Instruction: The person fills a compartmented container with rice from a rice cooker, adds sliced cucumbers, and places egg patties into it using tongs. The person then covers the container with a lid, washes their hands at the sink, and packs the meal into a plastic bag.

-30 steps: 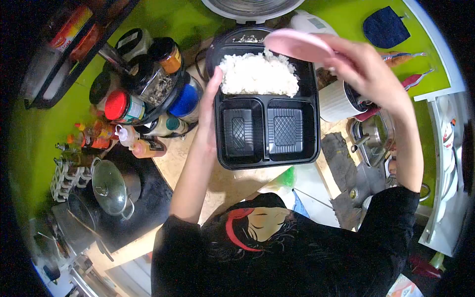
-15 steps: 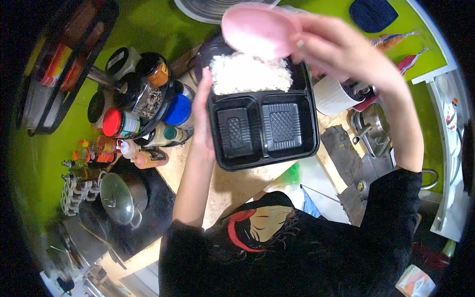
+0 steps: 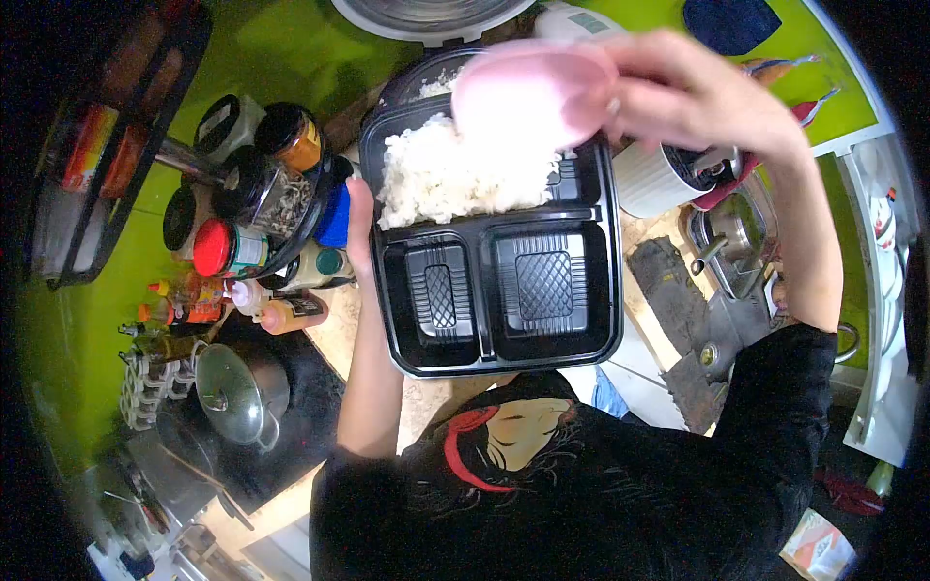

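My left hand (image 3: 359, 237) grips the left side of a black divided meal tray (image 3: 607, 300), thumb up along the wall and the other fingers hidden beneath. White rice (image 3: 446, 179) is heaped in the tray's large far compartment; the two smaller near compartments hold nothing. My right hand (image 3: 693, 97) is closed on the rim of a pink bowl (image 3: 591, 82), tilted low over the right part of the rice. The bowl is a little blurred, and its lower edge overlaps the rice. Behind the tray, a dark pot (image 3: 395, 89) with more rice shows in part.
A raised round lid (image 3: 436, 24) stands behind the pot. Spice jars (image 3: 232, 247) and sauce bottles (image 3: 291, 312) crowd the left. Farther down are a lidded pot (image 3: 242, 392) on a dark cooktop. On the right are a white canister (image 3: 659, 184), dark cloths (image 3: 668, 290) and a metal pan (image 3: 741, 228).
The tray has come closer to my body and looks larger, exposing more of the pot behind it. The pink bowl has shifted right and slightly down; the rice sits farther left in its compartment.
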The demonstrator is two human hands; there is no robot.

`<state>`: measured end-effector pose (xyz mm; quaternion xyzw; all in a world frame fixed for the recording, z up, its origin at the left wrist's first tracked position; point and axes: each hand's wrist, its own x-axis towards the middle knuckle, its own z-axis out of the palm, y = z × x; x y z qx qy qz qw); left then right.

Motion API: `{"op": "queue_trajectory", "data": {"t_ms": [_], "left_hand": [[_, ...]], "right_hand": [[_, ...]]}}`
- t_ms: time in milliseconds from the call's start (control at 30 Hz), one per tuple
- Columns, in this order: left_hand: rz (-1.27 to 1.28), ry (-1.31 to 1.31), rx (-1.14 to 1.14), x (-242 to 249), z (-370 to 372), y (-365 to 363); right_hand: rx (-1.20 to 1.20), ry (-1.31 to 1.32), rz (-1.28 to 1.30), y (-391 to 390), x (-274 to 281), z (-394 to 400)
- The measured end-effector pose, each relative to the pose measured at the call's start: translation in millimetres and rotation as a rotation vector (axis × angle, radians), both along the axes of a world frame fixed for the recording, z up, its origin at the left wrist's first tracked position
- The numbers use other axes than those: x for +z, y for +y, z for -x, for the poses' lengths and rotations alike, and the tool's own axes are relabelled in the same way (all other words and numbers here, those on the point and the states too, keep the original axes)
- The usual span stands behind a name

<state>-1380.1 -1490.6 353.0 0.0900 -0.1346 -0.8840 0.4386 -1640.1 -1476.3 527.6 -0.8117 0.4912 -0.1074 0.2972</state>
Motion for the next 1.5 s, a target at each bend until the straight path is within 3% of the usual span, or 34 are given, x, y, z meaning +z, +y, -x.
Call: {"op": "queue_trajectory", "data": {"t_ms": [100, 167, 200, 233, 300, 400, 500, 567, 633, 733, 833, 900, 967, 1000, 1033, 1067, 1133, 1200, 1267, 1300, 1367, 1433, 1500], "left_hand": [[-0.031, -0.06, 0.026, 8, 0, 9], [-0.014, -0.039, -0.007, 6, 3, 11], [0.0, -0.021, -0.036, 6, 5, 12], [0.001, -0.022, -0.035, 5, 6, 12], [0.006, 0.027, -0.025, 3, 6, 11], [0.023, -0.006, 0.0, 6, 4, 9], [0.043, -0.1, 0.072, 11, 6, 9], [0.078, -0.056, -0.038, 14, 2, 12], [0.016, -0.174, 0.087, 7, 5, 11], [0.029, -0.098, 0.033, 11, 0, 14], [0.03, -0.143, 0.043, 14, 1, 15], [0.101, -0.086, 0.006, 11, -2, 16], [0.054, -0.127, 0.078, 11, -2, 19], [0.071, -0.146, 0.115, 12, -5, 22], [0.087, -0.166, 0.15, 12, -7, 23], [0.068, -0.119, 0.157, 8, -9, 22], [0.059, -0.105, 0.169, 3, -16, 25], [-0.006, -0.116, 0.202, 8, -23, 35], [-0.049, -0.124, 0.199, -5, -40, 47], [-0.071, -0.177, 0.22, -7, -48, 56], [-0.018, -0.307, 0.345, -6, -63, 72], [0.004, -0.313, 0.382, -26, -85, 84], [0.064, -0.349, 0.388, -16, -90, 95]], "right_hand": [[-0.123, 0.091, 0.02, -4, 7, -6], [0.021, 0.061, 0.054, -7, -7, -31], [0.228, 0.211, 0.341, -15, -14, -36], [0.135, 0.3, 0.278, -7, -13, -45], [0.241, 0.284, 0.35, -8, -5, -44], [0.029, 0.071, 0.294, 11, 19, -46], [0.169, 0.087, 0.267, 5, -12, -55], [0.147, 0.153, 0.282, 5, -25, -61], [0.192, 0.282, 0.254, 7, -15, -55], [0.07, 0.024, 0.276, 11, 9, -55], [0.192, 0.249, 0.298, 9, -9, -66], [0.173, 0.189, 0.336, 10, -18, -62], [0.14, 0.052, 0.297, 8, 1, -42], [-0.25, 0.048, 0.071, 19, 20, -41], [-0.252, -0.081, 0.184, 11, 13, -15], [-0.456, -0.054, 0.213, 10, 28, -36], [-0.507, 0.001, 0.479, -7, 12, -22], [-0.247, 0.04, 0.799, -48, -74, 19], [-0.282, 0.407, 0.679, -60, -138, 10], [-0.414, 0.748, 0.445, -61, -161, 9], [-0.416, 0.732, 0.626, -59, -173, 11], [-0.46, 0.698, 0.714, -55, -160, 13], [-0.396, 0.666, 0.881, -52, -159, 19]]}}
